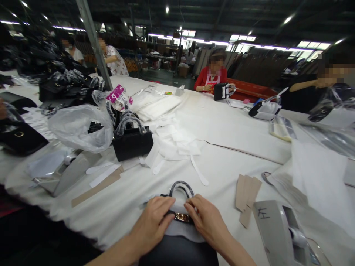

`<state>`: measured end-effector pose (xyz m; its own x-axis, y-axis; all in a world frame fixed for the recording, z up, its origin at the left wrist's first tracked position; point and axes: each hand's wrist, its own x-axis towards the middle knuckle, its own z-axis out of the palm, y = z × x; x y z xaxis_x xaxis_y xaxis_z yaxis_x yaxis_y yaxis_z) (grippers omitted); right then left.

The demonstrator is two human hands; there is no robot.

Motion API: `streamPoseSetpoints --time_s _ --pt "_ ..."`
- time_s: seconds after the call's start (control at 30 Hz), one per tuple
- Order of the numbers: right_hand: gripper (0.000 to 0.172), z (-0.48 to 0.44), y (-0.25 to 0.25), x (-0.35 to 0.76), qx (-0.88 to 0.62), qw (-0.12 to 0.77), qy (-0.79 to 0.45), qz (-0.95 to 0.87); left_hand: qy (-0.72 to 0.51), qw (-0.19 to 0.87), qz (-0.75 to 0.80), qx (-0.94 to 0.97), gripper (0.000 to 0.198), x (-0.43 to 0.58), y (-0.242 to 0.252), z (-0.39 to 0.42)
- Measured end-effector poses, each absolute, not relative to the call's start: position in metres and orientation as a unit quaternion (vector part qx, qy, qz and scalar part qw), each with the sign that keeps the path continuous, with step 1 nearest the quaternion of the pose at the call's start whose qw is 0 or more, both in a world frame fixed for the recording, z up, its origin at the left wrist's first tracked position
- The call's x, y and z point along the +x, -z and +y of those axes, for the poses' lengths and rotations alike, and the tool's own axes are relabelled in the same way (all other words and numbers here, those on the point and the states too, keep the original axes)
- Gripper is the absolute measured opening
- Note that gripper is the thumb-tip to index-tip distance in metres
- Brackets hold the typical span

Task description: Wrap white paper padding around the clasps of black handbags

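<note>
A black handbag (179, 249) lies on the white table (227, 147) right in front of me, its wrapped handle (181, 186) pointing away. A white protective sheet (180, 227) covers its flap around the gold clasp (182, 217). My left hand (154, 223) presses flat on the left of the flap, fingertips at the clasp. Just right of the clasp my right hand (206, 220) rests with fingers bent down onto the sheet. Neither hand grips anything.
Another black handbag (132, 142) with wrapped handles stands at centre left beside a plastic bag (79, 127). White paper strips (177, 142) and brown card pieces (246, 194) lie around. A tape dispenser (280, 231) sits at my right. Other people work across the table.
</note>
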<state>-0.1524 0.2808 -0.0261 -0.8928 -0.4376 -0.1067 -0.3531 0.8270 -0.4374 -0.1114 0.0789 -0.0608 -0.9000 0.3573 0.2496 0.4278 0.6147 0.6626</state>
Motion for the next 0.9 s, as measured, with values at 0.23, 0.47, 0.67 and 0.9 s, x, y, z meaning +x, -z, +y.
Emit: streamPoseSetpoints --time_s 0.23,0.47,0.67,0.9 --pt "0.013 0.284 0.012 -0.176 -0.241 0.181 0.218 0.928 0.255 -0.17 -0.899 -0.313 0.047 -0.178 0.031 0.086" --pt "0.014 0.287 0.02 -0.159 -0.244 0.15 0.288 0.914 0.229 -0.121 -0.894 -0.367 0.015 -0.168 0.037 0.092" --pt "0.013 0.303 0.036 -0.123 -0.347 0.042 0.256 0.901 0.151 0.036 -0.888 -0.433 0.02 -0.122 0.051 0.087" --pt "0.035 0.307 0.049 -0.114 -0.432 -0.084 0.154 0.885 0.176 -0.029 -0.906 -0.383 0.071 -0.106 0.04 0.089"
